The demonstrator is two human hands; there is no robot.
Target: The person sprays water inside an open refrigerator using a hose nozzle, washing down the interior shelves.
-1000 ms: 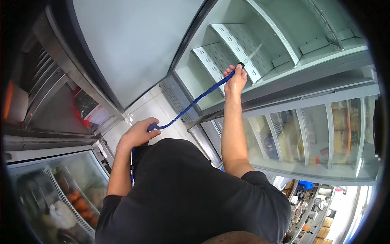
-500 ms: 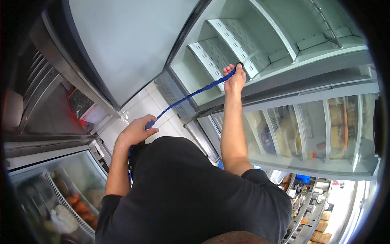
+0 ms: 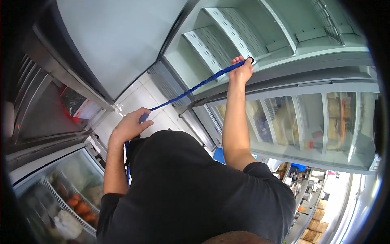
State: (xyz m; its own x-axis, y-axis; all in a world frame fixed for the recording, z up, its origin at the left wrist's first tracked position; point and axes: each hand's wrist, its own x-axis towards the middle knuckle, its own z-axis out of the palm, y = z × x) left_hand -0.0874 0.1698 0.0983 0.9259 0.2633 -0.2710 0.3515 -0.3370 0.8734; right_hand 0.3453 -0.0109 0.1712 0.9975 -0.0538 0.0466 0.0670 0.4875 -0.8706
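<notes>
A blue ruffled fabric hose (image 3: 195,87) stretches across between my two hands, sloping up to the right. My right hand (image 3: 241,72) is closed around its black-tipped end, in front of the open refrigerator cabinet (image 3: 174,79) and its slotted shelves (image 3: 235,30). Lower down, over the tiled floor, my left hand (image 3: 132,124) is closed loosely on the hose, thumb and fingers around it. More of the blue hose hangs beside my body below that hand. Whether water leaves the tip I cannot tell.
A large grey door panel (image 3: 113,36) stands at upper left. To the right is a glass door (image 3: 300,126) with packed shelves behind it. A glass-topped case with food (image 3: 61,195) sits at lower left, and cluttered shelving (image 3: 308,195) at lower right.
My right hand has moved slightly up and to the right with the hose end. My left hand sits a little farther left and higher. A pale streak at the tip earlier no longer shows clearly.
</notes>
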